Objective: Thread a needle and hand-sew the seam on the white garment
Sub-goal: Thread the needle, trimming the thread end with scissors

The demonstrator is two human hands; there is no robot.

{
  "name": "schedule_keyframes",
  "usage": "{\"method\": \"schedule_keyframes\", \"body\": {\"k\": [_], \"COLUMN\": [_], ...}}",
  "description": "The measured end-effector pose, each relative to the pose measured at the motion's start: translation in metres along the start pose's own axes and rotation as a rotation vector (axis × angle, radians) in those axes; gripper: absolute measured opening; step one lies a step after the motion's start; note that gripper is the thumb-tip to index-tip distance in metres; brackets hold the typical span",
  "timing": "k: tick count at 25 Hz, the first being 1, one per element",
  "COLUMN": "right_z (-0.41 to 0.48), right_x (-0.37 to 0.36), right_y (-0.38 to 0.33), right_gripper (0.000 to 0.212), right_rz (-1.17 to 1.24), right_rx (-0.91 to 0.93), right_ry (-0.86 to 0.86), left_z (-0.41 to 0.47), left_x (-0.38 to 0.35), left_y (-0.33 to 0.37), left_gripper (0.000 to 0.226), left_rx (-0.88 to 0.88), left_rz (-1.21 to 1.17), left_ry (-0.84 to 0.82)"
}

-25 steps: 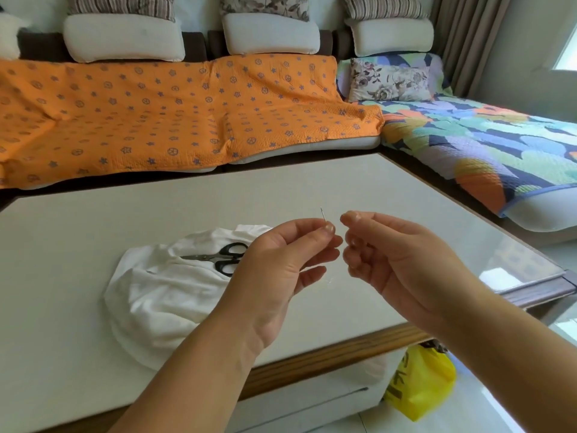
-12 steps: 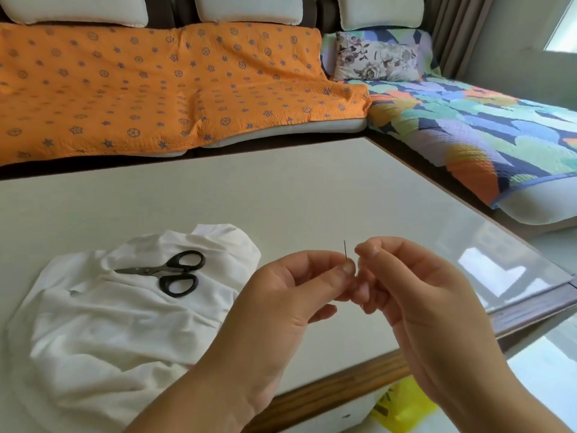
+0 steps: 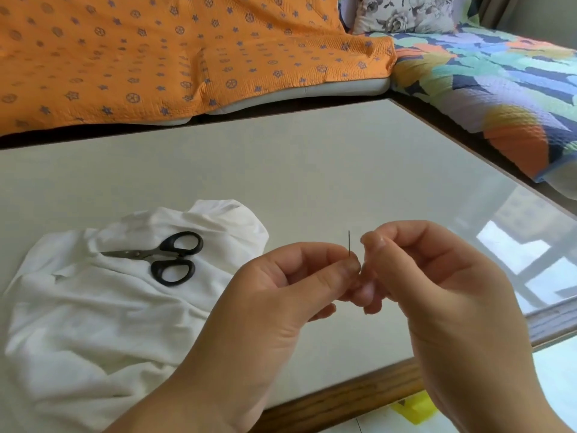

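The left hand (image 3: pixel 274 295) pinches the needle (image 3: pixel 349 243) upright between thumb and forefinger. The right hand (image 3: pixel 437 276) is curled just beside it; whether it pinches anything cannot be told. The white garment (image 3: pixel 93 323) lies on the table (image 3: pixel 281 170), with black scissors (image 3: pixel 168 257) on top.

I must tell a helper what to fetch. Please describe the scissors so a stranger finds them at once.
Find the pale table, then the crumpled white garment at its left. The scissors lie on top of it, blades shut; their black handles are the only dark thing there.
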State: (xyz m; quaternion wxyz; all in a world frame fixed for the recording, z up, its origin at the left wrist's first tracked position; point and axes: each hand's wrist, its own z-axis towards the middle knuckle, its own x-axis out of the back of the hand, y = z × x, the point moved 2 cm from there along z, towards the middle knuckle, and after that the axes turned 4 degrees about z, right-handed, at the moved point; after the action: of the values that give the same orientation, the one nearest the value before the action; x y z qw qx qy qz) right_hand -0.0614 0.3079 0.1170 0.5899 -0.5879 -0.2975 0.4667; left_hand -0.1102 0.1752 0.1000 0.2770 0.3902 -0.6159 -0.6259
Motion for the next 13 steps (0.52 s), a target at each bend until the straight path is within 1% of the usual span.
{"method": "schedule_keyframes", "body": {"k": [13], "right_z": [-0.003], "right_x": [-0.0058], "right_y": [0.0002], "right_gripper": [0.007], "right_rz": [-0.009], "right_rx": [0.035], "right_ry": [-0.022], "left_z": [-0.0046], "left_x": [0.0042], "left_y": [0.0022], "left_gripper": [0.02], "left_rx": [-0.031], "left_rz": [-0.009], "left_ry": [0.003]}}
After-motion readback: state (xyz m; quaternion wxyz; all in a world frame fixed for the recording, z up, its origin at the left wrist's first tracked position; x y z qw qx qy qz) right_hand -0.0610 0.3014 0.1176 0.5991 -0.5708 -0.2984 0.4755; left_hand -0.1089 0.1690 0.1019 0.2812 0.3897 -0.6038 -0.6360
